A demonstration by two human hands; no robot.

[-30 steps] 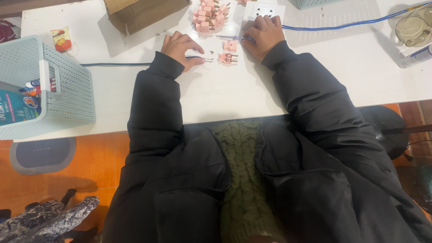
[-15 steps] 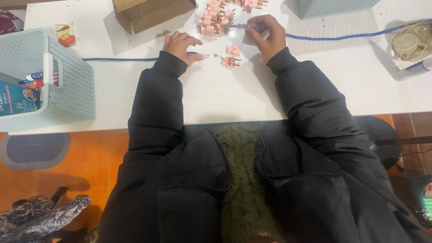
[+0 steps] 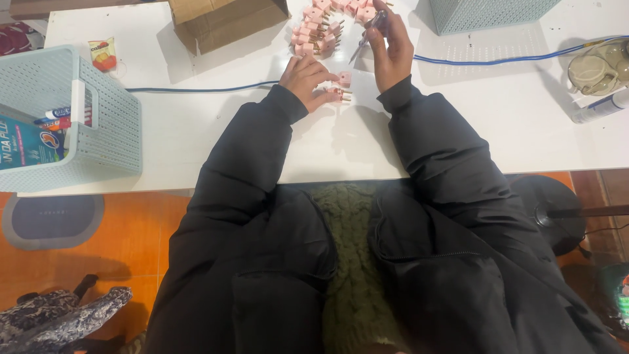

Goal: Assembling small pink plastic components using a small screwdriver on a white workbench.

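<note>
While left hand [image 3: 306, 80] pinches a pink plug [image 3: 335, 96], right grip [image 3: 391, 49] clasps scissors [image 3: 367, 36] (cardboard box [image 3: 226, 21] nearby).

Small orange-and-white snack packet [image 3: 101, 54] far left — teal box [image 3: 26, 142] in basket [image 3: 111, 124].

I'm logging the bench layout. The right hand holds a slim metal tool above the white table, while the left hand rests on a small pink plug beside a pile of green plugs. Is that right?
One detail is wrong: the pile of plugs is pink, not green, as the head view shows. The right hand does hold the slim metal tool above the white table, and the left hand rests on a small pink plug.
</note>
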